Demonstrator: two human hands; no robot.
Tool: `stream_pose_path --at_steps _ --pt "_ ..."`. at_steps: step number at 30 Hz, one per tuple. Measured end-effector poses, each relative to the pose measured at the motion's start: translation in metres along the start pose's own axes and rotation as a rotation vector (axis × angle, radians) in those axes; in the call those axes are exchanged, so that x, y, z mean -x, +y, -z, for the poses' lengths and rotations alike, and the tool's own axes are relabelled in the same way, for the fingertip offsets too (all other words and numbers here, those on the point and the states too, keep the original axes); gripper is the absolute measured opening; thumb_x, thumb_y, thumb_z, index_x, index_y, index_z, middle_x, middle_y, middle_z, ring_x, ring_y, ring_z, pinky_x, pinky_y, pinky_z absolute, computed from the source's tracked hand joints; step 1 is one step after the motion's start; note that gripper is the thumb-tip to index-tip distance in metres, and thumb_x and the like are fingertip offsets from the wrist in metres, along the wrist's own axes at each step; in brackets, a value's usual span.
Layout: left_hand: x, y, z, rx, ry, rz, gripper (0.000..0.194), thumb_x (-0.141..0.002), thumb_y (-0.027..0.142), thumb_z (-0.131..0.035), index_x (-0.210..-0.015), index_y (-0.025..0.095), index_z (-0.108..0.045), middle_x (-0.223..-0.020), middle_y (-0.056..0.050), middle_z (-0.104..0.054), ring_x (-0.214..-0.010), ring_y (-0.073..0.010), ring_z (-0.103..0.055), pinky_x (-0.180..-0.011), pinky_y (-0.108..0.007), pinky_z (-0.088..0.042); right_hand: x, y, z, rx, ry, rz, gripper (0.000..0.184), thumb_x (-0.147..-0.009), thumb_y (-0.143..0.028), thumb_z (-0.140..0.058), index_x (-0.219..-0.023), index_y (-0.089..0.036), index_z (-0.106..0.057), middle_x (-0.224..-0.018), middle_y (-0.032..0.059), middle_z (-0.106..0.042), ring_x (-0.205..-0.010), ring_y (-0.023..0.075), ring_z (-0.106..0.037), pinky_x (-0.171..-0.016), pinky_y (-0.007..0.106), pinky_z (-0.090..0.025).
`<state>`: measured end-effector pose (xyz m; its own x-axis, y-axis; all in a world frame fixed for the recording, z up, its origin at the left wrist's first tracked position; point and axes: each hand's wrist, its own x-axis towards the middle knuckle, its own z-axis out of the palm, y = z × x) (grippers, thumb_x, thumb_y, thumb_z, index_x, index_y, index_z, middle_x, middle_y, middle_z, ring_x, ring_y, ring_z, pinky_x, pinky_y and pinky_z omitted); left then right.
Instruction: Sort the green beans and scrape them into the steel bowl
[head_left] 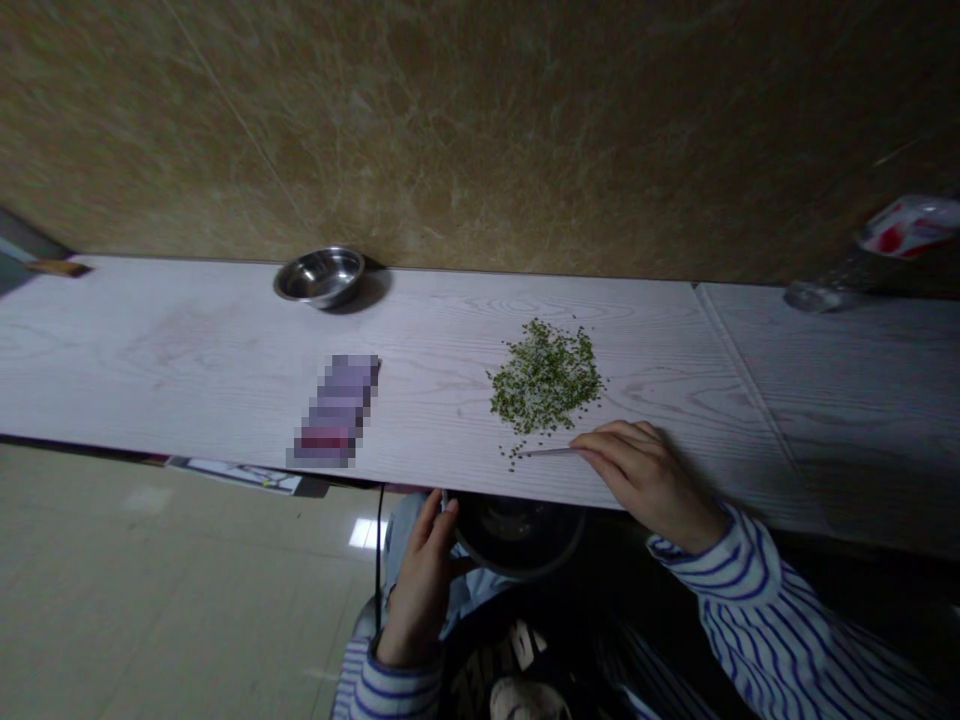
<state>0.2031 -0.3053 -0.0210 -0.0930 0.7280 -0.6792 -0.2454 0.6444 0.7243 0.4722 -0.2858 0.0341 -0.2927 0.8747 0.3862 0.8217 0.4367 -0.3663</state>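
A heap of small green bits [545, 380] lies on the pale wooden table [187, 350], right of the middle. My right hand [645, 478] rests on the table's near edge just below the heap, fingers closed on a thin stick [551, 452] whose tip points left at a few stray bits. Below the table edge my left hand [421, 580] grips the rim of a dark round bowl [517, 535], which sits partly under the table top.
An empty steel bowl [320, 276] stands at the back by the brown wall. A blurred-out flat thing [337, 410] lies left of the heap. A clear bottle [885, 250] lies at the far right. A wooden handle [56, 267] shows at far left.
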Motion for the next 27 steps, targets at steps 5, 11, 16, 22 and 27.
stream_pose_path --at_steps 5,11,16,22,27 --pt "0.0026 0.0027 -0.0014 0.013 -0.008 0.033 0.062 -0.09 0.035 -0.063 -0.148 0.023 -0.047 -0.15 -0.016 -0.052 -0.129 -0.0314 -0.056 -0.061 -0.023 -0.056 0.0038 0.0053 0.0003 0.029 0.077 -0.022 0.016 -0.098 -0.017 -0.053 -0.106 -0.02 -0.067 -0.092 0.0059 -0.076 -0.086 0.0194 -0.069 -0.078 0.035 -0.046" --pt "0.0033 0.0034 -0.0018 0.02 0.013 0.036 0.057 -0.089 0.032 -0.065 -0.144 0.025 -0.052 -0.15 -0.014 -0.053 -0.128 -0.0304 -0.057 -0.061 -0.023 -0.056 0.0036 0.0047 -0.0029 0.024 0.057 -0.037 0.017 -0.098 -0.017 -0.053 -0.106 -0.021 -0.068 -0.092 0.0053 -0.077 -0.087 0.0199 -0.07 -0.078 0.035 -0.047" --pt "0.0017 0.0028 -0.0013 0.042 0.025 0.041 0.056 -0.088 0.033 -0.066 -0.142 0.025 -0.055 -0.146 -0.015 -0.057 -0.121 -0.0294 -0.063 -0.062 -0.025 -0.057 0.0064 0.0016 -0.0043 0.002 0.056 -0.039 0.017 -0.098 -0.017 -0.053 -0.105 -0.021 -0.068 -0.092 0.0053 -0.077 -0.086 0.0196 -0.07 -0.077 0.035 -0.048" --pt "-0.0003 0.0008 0.0005 0.039 0.032 0.037 0.06 -0.085 0.037 -0.07 -0.142 0.025 -0.056 -0.145 -0.016 -0.058 -0.121 -0.0306 -0.062 -0.065 -0.027 -0.058 0.0041 0.0023 -0.0073 0.022 0.077 -0.069 0.018 -0.098 -0.018 -0.053 -0.105 -0.021 -0.069 -0.092 0.0059 -0.077 -0.086 0.0205 -0.07 -0.077 0.036 -0.048" --pt "0.0006 0.0028 -0.0008 0.037 0.021 0.033 0.059 -0.086 0.036 -0.068 -0.142 0.024 -0.055 -0.145 -0.017 -0.058 -0.117 -0.0288 -0.065 -0.063 -0.025 -0.057 0.0043 -0.0001 -0.0073 0.002 0.036 -0.051 0.016 -0.098 -0.016 -0.054 -0.105 -0.02 -0.068 -0.092 0.0055 -0.077 -0.087 0.0198 -0.07 -0.078 0.036 -0.048"
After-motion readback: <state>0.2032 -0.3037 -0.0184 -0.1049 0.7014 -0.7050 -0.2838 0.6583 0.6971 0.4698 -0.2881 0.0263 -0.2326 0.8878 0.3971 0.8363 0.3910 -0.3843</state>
